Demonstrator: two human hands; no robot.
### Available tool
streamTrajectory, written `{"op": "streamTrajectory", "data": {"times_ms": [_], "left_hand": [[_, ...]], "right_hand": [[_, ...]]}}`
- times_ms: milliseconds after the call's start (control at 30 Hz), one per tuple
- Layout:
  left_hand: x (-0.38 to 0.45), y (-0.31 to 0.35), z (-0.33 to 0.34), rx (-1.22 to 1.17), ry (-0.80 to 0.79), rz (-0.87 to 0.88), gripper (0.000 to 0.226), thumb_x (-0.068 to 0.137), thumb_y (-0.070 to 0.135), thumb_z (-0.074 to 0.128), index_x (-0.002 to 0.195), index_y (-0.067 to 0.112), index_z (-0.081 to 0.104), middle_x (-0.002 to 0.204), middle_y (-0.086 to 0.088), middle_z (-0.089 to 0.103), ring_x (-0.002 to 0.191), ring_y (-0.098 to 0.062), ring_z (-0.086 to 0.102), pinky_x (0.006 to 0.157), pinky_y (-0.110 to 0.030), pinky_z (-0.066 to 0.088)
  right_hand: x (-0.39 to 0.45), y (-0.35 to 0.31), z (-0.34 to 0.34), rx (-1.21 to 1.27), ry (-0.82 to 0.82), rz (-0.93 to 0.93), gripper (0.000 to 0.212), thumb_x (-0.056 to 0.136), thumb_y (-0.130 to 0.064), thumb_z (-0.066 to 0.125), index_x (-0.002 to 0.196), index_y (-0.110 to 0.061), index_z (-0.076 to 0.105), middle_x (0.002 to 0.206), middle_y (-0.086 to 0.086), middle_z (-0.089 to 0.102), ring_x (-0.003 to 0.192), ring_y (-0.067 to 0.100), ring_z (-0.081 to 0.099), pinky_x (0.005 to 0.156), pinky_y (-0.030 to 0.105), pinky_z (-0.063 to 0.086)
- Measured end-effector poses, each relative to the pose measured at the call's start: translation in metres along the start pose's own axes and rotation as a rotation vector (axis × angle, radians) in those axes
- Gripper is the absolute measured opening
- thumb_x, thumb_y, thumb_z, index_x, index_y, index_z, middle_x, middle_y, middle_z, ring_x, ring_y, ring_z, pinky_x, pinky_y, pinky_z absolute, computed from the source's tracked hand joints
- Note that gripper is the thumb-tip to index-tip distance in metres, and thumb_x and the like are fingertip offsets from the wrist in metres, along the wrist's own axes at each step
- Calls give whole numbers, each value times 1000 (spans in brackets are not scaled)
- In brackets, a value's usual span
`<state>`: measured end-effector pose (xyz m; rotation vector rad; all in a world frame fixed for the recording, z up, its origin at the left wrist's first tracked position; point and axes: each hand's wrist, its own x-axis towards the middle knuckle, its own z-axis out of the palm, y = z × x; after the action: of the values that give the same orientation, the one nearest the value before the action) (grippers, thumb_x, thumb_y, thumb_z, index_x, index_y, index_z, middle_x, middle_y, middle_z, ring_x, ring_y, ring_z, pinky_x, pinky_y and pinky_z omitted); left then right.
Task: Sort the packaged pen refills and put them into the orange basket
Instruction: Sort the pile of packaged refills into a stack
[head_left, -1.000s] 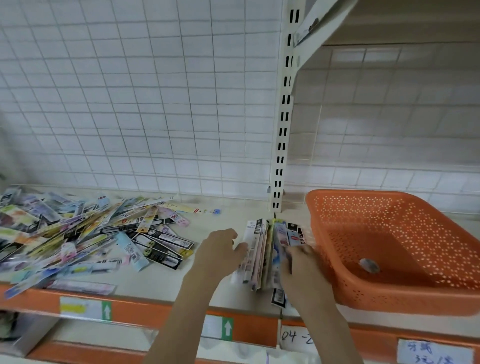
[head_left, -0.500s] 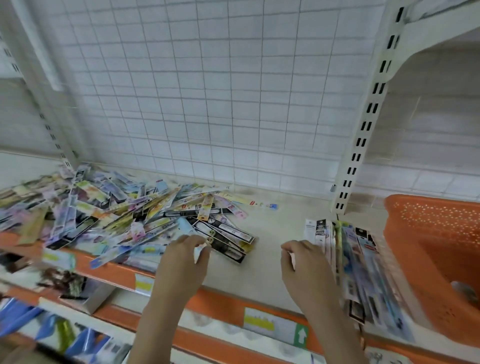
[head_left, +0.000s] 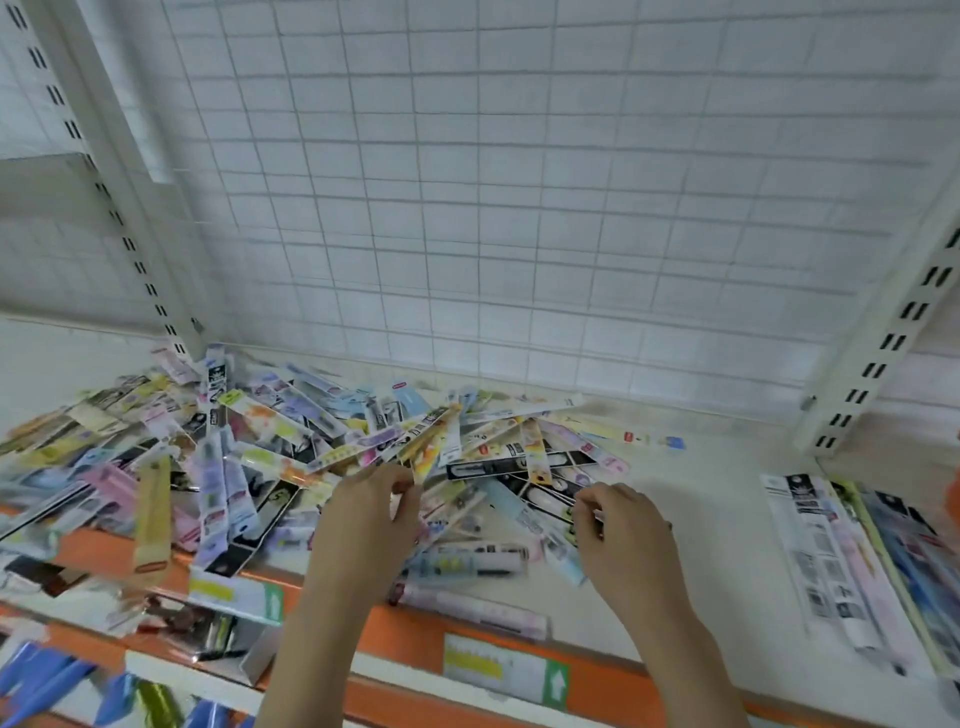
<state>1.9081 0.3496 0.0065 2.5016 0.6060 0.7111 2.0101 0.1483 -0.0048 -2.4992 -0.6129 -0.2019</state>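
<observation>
Most of the sorting was still ahead of you. The big loose pile of refill packs (head_left: 291, 457) covered the left and centre of the shelf (head_left: 717, 499), while only a small squared-up stack (head_left: 852, 561) lay at the right of the frame. The orange basket barely showed, just a sliver at the right edge (head_left: 955, 493), so you could not have told from here what it held.

Your left hand (head_left: 363, 525) was at the near side of the pile, fingers curled and pinching the lower end of a yellow-orange pack (head_left: 431, 452) that angled up out of the heap. Your right hand (head_left: 623, 525) sat just beside it, fingers curled at the end of a black-and-white pack (head_left: 545, 499); whether it truly gripped that pack I cannot tell.

For room, you had a bare stretch of shelf between the pile and the stack, good for carrying packs across. Several packs at lower left already hung over the orange front lip (head_left: 405, 634), so a careless sweep there would likely have dropped them. The slotted upright (head_left: 883, 343) stood behind the stack.
</observation>
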Motion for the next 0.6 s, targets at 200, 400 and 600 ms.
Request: {"op": "streamTrajectory", "data": {"times_ms": [200,400,600], "left_hand": [[29,-40,-15,3,-50,13,19,92,20,53,101,9,66,93,-6,66,76,-20,59,64,-28,47],[53,-53,-11,61,-148,-70,22,91,31,53,97,12,63,91,-5,62,74,-20,56,60,-25,40],[63,-48,3,104,-205,-68,25,93,31,48,99,16,68,93,-6,55,74,-23,56,70,-32,49]], "right_hand": [[9,-31,27,-23,18,56,23,95,-21,42,103,-16,64,97,1,64,93,18,56,80,30,47],[20,-43,32,-38,24,91,23,95,-20,44,103,-18,65,98,0,64,90,15,56,77,27,46],[35,-37,23,-98,28,84,22,96,-20,40,90,-18,61,82,-4,58,79,13,51,68,24,39]]}}
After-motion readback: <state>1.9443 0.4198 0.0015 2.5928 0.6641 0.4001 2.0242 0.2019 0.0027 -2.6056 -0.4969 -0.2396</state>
